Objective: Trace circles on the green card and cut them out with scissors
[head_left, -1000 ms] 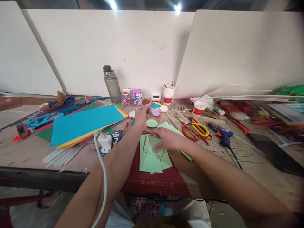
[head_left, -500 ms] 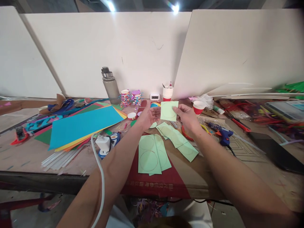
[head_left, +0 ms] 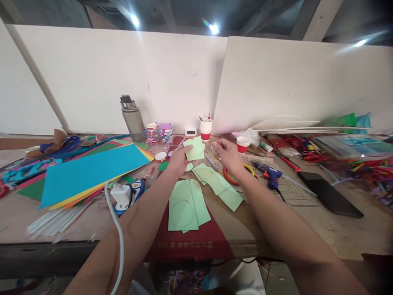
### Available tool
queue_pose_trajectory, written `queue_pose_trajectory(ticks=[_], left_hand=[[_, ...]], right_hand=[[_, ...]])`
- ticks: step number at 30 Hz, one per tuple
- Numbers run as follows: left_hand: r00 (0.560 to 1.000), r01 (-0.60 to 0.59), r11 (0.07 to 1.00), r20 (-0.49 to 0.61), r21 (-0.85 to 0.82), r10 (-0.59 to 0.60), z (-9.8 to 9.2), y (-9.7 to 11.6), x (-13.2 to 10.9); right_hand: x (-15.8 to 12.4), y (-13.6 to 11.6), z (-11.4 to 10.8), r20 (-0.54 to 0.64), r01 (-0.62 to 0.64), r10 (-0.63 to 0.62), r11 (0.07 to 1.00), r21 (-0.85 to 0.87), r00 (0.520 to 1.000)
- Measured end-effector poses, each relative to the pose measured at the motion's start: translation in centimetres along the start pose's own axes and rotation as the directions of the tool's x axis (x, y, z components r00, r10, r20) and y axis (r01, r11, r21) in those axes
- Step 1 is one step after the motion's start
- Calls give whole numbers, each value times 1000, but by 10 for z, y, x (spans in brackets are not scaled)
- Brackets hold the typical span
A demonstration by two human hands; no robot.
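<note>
My left hand [head_left: 179,159] pinches a light green paper square [head_left: 194,149] by its left edge, raised above the table. To the right of the paper is my right hand [head_left: 227,153], apart from it, with thumb and fingers drawn together; whatever sits between them is too small to make out. Below both hands lie green paper sheets with drawn circles [head_left: 183,209], and more green pieces [head_left: 221,184] fan out to the right. A small cut green piece [head_left: 189,167] rests near my left wrist. A grey-handled tool [head_left: 211,162] lies between the hands.
Coloured paper sheets [head_left: 92,172], a power strip with a white plug [head_left: 121,194] and a bottle [head_left: 132,121] stand left. Paper cups [head_left: 206,130], a clock [head_left: 190,132] and decorated cups [head_left: 166,133] line the back. On the right lie a blue glue gun [head_left: 272,176] and a black phone-like slab [head_left: 328,194].
The green paper square has passed from my right hand to my left. My right hand has let go of it and drawn away to its right. The view has tilted up slightly and shifted right.
</note>
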State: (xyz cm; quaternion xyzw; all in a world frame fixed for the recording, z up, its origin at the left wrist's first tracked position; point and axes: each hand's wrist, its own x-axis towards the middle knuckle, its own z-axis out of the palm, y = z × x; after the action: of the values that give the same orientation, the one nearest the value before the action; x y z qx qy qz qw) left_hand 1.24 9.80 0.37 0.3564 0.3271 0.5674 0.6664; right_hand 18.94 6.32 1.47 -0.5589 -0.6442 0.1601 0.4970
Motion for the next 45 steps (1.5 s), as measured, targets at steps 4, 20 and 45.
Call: queue_pose_trajectory(ticks=[4, 20, 45], left_hand=[[993, 18, 1000, -119, -6, -18, -4, 2, 2], [994, -60, 992, -81, 109, 69, -15, -1, 2], [999, -48, 999, -19, -20, 47, -2, 4, -6]], right_hand=[[8, -1, -17, 81, -25, 48, 964, -263, 996], [-30, 27, -41, 285, -47, 351, 699, -714, 892], [-25, -9, -11, 201, 49, -66, 995, 89, 977]])
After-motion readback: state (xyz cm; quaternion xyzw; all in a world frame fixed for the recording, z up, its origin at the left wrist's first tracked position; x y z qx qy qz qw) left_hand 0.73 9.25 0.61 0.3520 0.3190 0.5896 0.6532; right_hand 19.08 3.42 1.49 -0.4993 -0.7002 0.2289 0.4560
